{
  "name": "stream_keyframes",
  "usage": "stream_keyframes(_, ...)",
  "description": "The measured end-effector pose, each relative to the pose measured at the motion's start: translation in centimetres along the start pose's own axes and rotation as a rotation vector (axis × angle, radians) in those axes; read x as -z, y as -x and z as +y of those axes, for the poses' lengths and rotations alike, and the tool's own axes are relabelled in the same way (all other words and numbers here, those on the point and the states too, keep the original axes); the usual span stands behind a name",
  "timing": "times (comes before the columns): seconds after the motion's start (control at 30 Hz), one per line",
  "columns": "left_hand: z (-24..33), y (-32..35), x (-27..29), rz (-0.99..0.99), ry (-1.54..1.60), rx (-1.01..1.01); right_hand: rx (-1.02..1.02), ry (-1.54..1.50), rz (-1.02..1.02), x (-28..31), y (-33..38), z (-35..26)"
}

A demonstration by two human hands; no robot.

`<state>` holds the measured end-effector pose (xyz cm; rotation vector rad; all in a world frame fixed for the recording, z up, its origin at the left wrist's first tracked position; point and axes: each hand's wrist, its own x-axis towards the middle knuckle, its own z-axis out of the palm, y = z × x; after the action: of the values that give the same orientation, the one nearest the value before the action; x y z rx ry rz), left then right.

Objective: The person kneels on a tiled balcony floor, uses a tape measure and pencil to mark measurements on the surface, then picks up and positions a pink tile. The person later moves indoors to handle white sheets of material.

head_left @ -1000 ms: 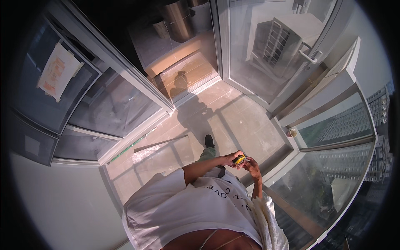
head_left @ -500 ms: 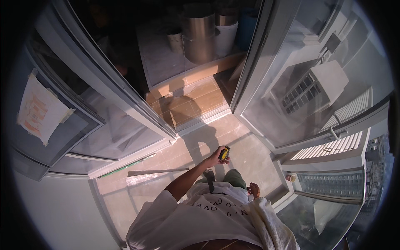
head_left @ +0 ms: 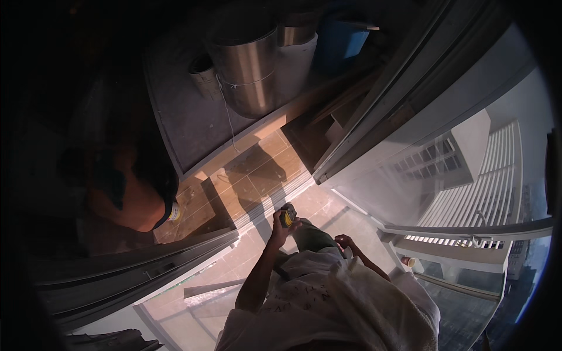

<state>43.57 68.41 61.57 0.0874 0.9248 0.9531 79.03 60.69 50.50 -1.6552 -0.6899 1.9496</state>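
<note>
In my left hand (head_left: 277, 231) is a yellow and black tape measure (head_left: 287, 219), held out in front of my body with the fingers wrapped round it. No blade is visible outside its case. My right hand (head_left: 346, 241) hangs low beside my right thigh, its fingers curled in. Whether anything lies inside those fingers is hidden. Just ahead of the tape measure runs the pale door sill (head_left: 274, 202), and my shadow falls across the wood-look floor tiles (head_left: 257, 175) beyond it.
A large metallic cylinder (head_left: 249, 76), a small tube (head_left: 205, 79), a white bucket (head_left: 295, 64) and a blue container (head_left: 345, 44) stand on a raised grey surface (head_left: 175, 111). Inside on the left is a person in orange (head_left: 132, 199). A glass door (head_left: 421, 169) borders the right; a cup (head_left: 408, 261) sits near it.
I am closer to the doorway, and more of the dark room and the person in orange show. My left hand, with the tape measure, has come nearer my right hand.
</note>
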Motion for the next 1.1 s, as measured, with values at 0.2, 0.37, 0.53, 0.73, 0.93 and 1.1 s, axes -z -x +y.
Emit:
stream_keyframes(0.2, 14.2, -5.5, 1.3, 0.104, 0.1, -0.157, 0.421, 0.04, -0.25, -7.3, -12.3, -22.0)
stream_keyframes(0.37, 23.3, -9.0, 2.6, 0.17, 0.152, -0.188, 0.701, -0.359, -0.599, -14.5, -15.7, -34.3)
stream_keyframes(0.53, 30.4, -11.4, 3.0, 0.149, 0.026, -0.059, 0.546, 0.032, -0.148, -17.6, -18.5, -35.7)
stream_keyframes(0.73, 38.2, -16.2, 3.8, 0.117, -0.321, 0.052, 0.68, 0.137, -0.098, -21.1, -19.1, -39.0)
stream_keyframes(0.93, 41.8, -19.0, 4.5, 0.139, -0.382, 0.173, 0.722, -0.021, -0.009, -20.2, -21.8, -51.1)
stream_keyframes(1.1, 43.2, -20.6, 4.7, 0.276, -0.443, 0.278, 0.663, -0.288, 0.423, -14.1, -29.6, -66.4)
